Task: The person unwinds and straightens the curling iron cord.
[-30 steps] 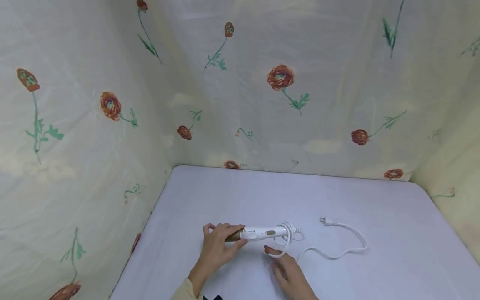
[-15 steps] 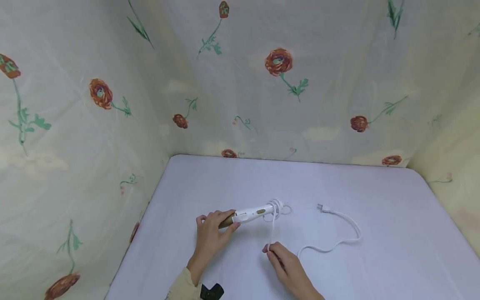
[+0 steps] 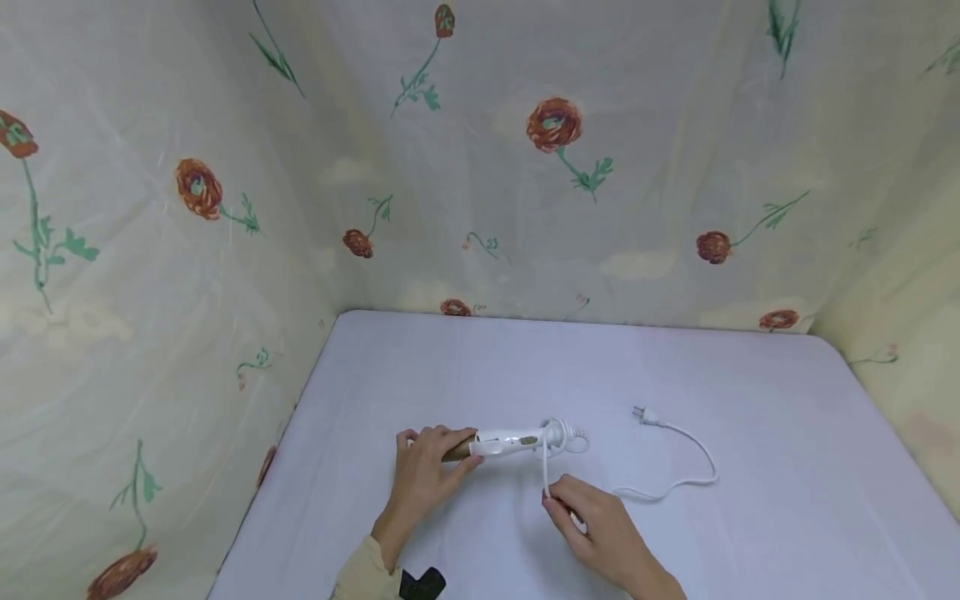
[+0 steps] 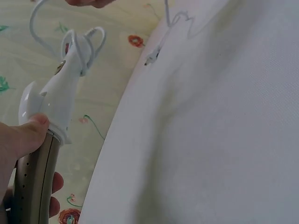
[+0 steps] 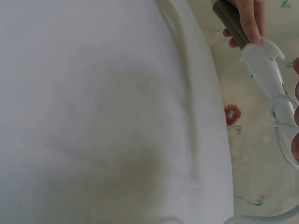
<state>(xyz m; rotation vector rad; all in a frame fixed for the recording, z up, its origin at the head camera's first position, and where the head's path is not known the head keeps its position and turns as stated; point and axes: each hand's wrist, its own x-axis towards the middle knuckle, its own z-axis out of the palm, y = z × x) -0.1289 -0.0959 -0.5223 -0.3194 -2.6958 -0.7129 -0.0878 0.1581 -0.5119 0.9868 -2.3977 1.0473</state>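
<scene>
A curling iron with a white handle (image 3: 504, 442) and a gold-brown barrel (image 4: 35, 179) is held up over the table. My left hand (image 3: 420, 477) grips it round the barrel, with the thumb (image 4: 33, 133) close to where barrel and handle meet. White power cord (image 3: 546, 468) is looped round the handle's right end. My right hand (image 3: 600, 518), lower and to the right, pinches a length of that cord between thumb and fingers. In the right wrist view only some fingertips (image 5: 295, 144) of this hand show at the right edge.
The cord's far end, with a two-prong plug (image 3: 647, 415), lies on the white-covered table (image 3: 787, 467) to the right. Flower-patterned cloth (image 3: 480, 167) hangs behind the table and along both sides.
My right hand has closed on the cord loop and drawn it down, then slightly right. The curling iron's cord end tilted away and has come back partly. My left hand keeps its grip.
</scene>
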